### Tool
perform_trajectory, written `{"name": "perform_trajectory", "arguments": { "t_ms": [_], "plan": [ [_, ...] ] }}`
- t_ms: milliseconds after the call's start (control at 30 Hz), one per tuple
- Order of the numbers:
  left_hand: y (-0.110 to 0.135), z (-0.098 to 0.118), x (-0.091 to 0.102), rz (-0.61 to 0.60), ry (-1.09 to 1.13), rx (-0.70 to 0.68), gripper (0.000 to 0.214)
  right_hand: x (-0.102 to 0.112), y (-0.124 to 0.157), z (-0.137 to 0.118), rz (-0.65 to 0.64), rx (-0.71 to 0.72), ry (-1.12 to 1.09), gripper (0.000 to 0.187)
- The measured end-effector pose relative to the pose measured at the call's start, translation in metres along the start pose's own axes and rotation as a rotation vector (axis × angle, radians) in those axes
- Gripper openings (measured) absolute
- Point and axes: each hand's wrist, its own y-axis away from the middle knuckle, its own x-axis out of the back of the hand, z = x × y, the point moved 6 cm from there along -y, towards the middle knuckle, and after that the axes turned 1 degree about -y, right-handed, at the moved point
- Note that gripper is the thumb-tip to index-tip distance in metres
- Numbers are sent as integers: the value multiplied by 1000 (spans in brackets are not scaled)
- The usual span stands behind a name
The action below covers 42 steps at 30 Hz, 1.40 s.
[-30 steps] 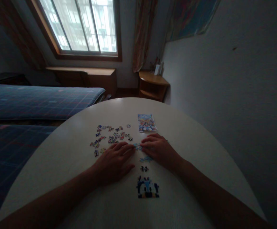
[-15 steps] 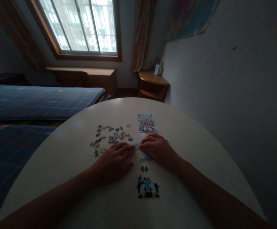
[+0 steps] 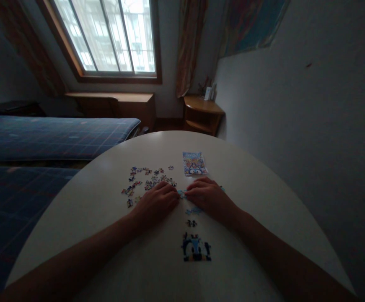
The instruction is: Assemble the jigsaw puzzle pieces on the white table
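On the round table, light blue jigsaw pieces lie between my two hands. My left hand has its fingers closed together, the tips at the left end of these pieces. From the other side, my right hand pinches them at their right end and hides part of them. Just below lie more light blue pieces and a small dark pair of joined pieces. Nearer to me is a joined section with a blue cartoon face. Loose jigsaw pieces spread beyond my left hand.
A printed picture sheet lies on the white table, past my right hand. Beds with plaid covers stand to the left. A wooden corner shelf is behind the table, and a wall runs along the right.
My left hand has turned and drawn its fingers and thumb closer together at the light blue pieces. The right hand stays nearly in place. The whole view has shifted slightly.
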Motion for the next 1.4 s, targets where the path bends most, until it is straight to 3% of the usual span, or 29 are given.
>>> {"name": "perform_trajectory", "arguments": {
  "t_ms": [233,500,733,1033,1400],
  "plan": [
    [-9,-8,6,-73,-7,159,20,0,0,1,9,9,12,12],
    [-13,3,4,-17,-182,92,7,1,0,-1,6,13,9,13],
    [-9,-1,3,70,-212,71,3,1,0,-1,-1,-2,31,13],
    [-7,0,2,106,-231,65,13,2,-1,-6,14,-58,81,11],
    [-5,9,5,18,-234,0,7,0,-1,-6,12,-36,48,10]
  ]
}}
